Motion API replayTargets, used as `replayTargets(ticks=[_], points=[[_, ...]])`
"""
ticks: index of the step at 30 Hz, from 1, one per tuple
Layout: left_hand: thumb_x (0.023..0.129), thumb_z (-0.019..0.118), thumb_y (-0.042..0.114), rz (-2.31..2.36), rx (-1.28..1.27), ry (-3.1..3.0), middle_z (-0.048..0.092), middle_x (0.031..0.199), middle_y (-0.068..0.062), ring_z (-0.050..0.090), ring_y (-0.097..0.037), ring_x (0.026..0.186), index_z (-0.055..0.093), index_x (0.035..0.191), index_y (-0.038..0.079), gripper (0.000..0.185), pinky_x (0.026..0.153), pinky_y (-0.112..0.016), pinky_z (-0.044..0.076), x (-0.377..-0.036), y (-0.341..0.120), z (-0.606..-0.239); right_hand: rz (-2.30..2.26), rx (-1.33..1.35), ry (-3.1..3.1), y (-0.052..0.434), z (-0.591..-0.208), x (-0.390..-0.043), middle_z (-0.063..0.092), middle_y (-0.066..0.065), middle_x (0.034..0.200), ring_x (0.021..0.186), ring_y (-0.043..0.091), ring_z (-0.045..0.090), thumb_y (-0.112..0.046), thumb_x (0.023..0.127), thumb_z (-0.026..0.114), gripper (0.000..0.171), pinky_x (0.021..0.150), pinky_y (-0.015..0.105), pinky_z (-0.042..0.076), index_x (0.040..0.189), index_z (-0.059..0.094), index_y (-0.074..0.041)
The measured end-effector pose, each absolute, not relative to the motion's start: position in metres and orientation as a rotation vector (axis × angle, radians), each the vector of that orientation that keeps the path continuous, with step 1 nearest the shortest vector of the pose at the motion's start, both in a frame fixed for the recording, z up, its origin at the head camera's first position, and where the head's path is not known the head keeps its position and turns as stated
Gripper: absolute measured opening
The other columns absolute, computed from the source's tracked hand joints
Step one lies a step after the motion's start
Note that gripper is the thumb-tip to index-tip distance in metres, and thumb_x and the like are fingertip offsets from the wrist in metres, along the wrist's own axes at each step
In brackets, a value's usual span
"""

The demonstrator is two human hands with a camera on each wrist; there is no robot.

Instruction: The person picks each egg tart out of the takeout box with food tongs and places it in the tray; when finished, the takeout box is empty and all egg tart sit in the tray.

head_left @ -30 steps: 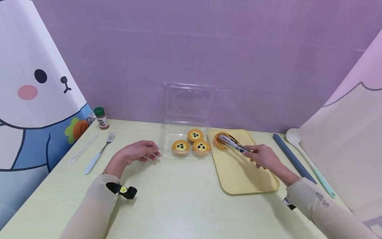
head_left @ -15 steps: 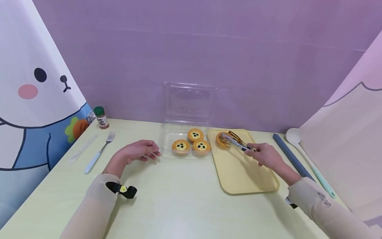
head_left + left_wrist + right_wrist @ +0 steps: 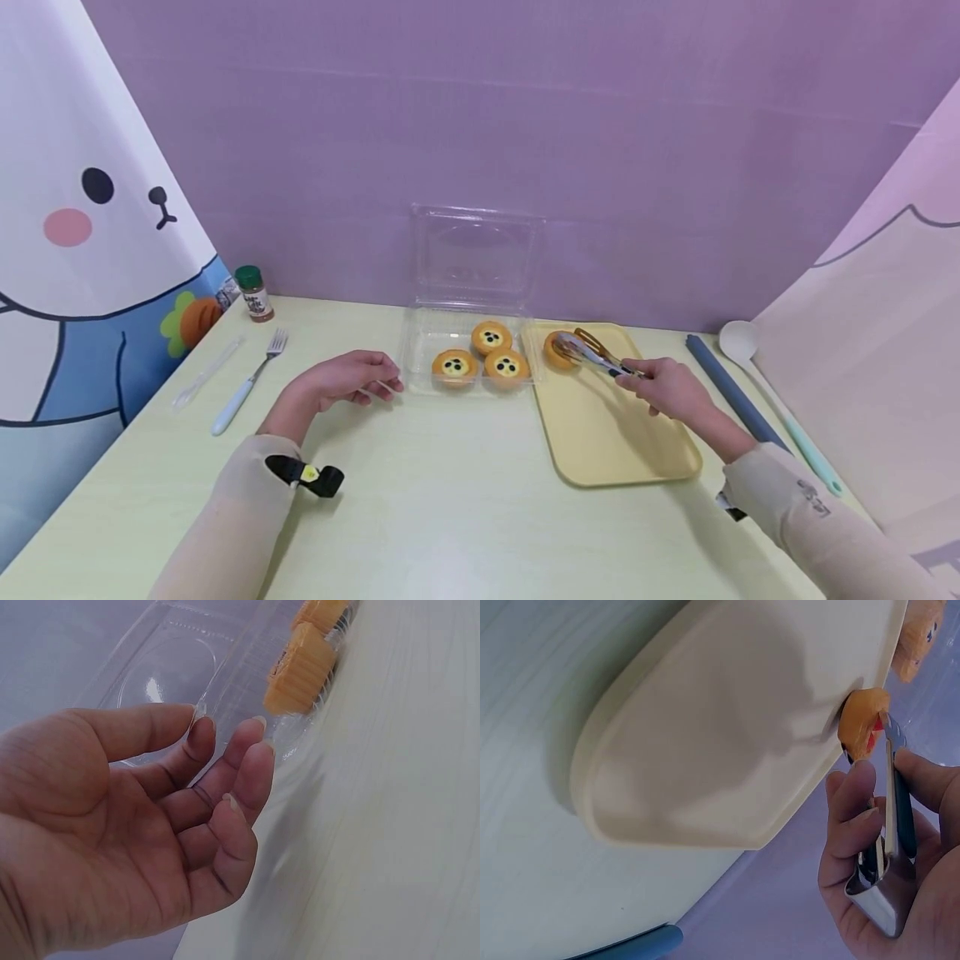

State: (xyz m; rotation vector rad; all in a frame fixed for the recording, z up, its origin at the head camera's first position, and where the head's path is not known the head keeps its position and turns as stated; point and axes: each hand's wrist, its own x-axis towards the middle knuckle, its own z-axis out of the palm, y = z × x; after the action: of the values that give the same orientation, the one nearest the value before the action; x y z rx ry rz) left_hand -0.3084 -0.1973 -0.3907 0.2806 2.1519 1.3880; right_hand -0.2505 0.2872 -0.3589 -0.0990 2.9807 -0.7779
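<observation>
In the head view my right hand [image 3: 667, 389] grips metal tongs [image 3: 596, 358] above the yellow tray. One tong arm lies across an egg tart [image 3: 557, 351] at the tray's far left; the other arm stands apart to its right. Red filling shows on this tart [image 3: 864, 724] in the right wrist view. My left hand [image 3: 356, 382] is at the near left corner of a clear plastic container [image 3: 427, 329], its thumb and index finger pinching the edge, other fingers loosely curled. Inside the container sit three tarts [image 3: 456, 367] with dark dots, its lid [image 3: 477, 258] raised behind.
The yellow tray [image 3: 622, 454] touches the container's right side. Right of it lie a dark blue rod [image 3: 735, 392] and a long-handled spoon [image 3: 780, 408]. At left are a fork [image 3: 247, 387], a clear plastic item [image 3: 210, 373] and a green-capped spice jar [image 3: 255, 296].
The tong arms have spread apart, and the tart on the tray has shifted slightly right. My right hand has moved a little rightward. My left hand and the container have stayed put.
</observation>
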Motion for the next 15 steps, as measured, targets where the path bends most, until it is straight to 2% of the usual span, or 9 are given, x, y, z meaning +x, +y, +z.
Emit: replayTargets(ticks=[15], points=[[0.105,0.05,0.028,1.395,0.262,2.118,0.069,0.117,-0.007,0.067,-0.018,0.098,0.058,0.115,0.005,0.027,0.079,-0.031,0.047,-0.3093,-0.1957,-0.3927,-0.846,-0.117,2.925,0.2927,-0.3621,-0.2522,0.072,0.02,0.09,0.051,0.016,0.061,-0.036,0.097,0.063,0.058,0.044,0.032,0.044,0.142,0.053,0.0]])
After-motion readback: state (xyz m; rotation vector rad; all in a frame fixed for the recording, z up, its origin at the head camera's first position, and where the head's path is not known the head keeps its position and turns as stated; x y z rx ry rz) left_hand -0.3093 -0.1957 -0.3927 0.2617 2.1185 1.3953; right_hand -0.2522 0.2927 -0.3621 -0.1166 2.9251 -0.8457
